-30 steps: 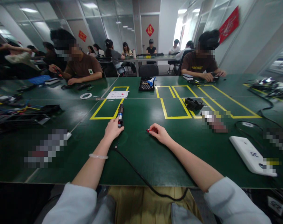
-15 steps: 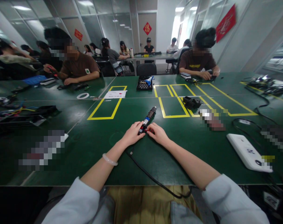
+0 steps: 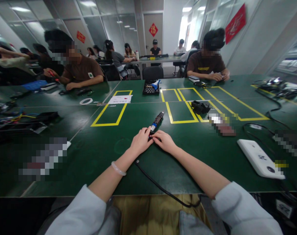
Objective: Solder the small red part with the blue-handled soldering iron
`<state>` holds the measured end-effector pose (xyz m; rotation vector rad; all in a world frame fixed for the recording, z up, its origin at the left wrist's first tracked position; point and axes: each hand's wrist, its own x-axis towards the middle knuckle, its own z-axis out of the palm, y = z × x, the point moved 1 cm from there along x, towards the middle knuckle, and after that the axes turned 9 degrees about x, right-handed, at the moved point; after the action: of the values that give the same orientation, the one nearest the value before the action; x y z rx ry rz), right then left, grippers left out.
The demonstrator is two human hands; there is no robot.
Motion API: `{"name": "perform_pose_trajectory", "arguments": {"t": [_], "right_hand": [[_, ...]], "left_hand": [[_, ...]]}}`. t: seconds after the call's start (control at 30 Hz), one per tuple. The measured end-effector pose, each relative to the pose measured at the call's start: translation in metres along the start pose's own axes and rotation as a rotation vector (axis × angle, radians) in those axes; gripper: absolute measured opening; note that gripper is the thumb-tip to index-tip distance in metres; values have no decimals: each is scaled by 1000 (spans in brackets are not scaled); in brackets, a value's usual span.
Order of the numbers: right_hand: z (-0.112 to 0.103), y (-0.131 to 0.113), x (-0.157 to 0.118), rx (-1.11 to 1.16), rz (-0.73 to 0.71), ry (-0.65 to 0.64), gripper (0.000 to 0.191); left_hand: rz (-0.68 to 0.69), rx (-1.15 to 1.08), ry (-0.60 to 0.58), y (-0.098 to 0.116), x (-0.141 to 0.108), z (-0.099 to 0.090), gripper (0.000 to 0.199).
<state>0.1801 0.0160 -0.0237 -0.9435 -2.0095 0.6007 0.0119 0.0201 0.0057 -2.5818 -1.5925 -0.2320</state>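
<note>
A slim black device (image 3: 157, 121) with a blue and white band and a metal tip lies on the green table (image 3: 128, 176), its tip pointing away from me. My left hand (image 3: 141, 141) is closed over its near end from the left. From the right, my right hand (image 3: 164, 141) meets it there, fingertips pinched together close to my left fingers. A bit of red showed at that end; what the right fingers hold is mostly hidden now. Just below my left wrist, a black cable (image 3: 160, 188) starts and runs over the table edge.
A white power bank-like box (image 3: 257, 156) lies at right, with black cables behind it. A black part (image 3: 200, 107) sits among yellow tape outlines. Further back are a bit case (image 3: 148, 88) and a tape roll (image 3: 86, 101). Two people work across the table.
My left hand has shifted slightly right, closer to the right hand. The right fingers have moved a little left, and the red part between the hands is now largely covered.
</note>
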Motion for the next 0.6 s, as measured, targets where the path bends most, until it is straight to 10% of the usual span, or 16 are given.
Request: {"name": "perform_pose_trajectory", "arguments": {"t": [0.33,0.6], "right_hand": [[-7,1,0,116,81,16,16],[-8,5,0,118,111,-16,13]], "left_hand": [[-63,5,7,-8,2,1,61],[-253,30,-62,-73,-4,0,66]]}}
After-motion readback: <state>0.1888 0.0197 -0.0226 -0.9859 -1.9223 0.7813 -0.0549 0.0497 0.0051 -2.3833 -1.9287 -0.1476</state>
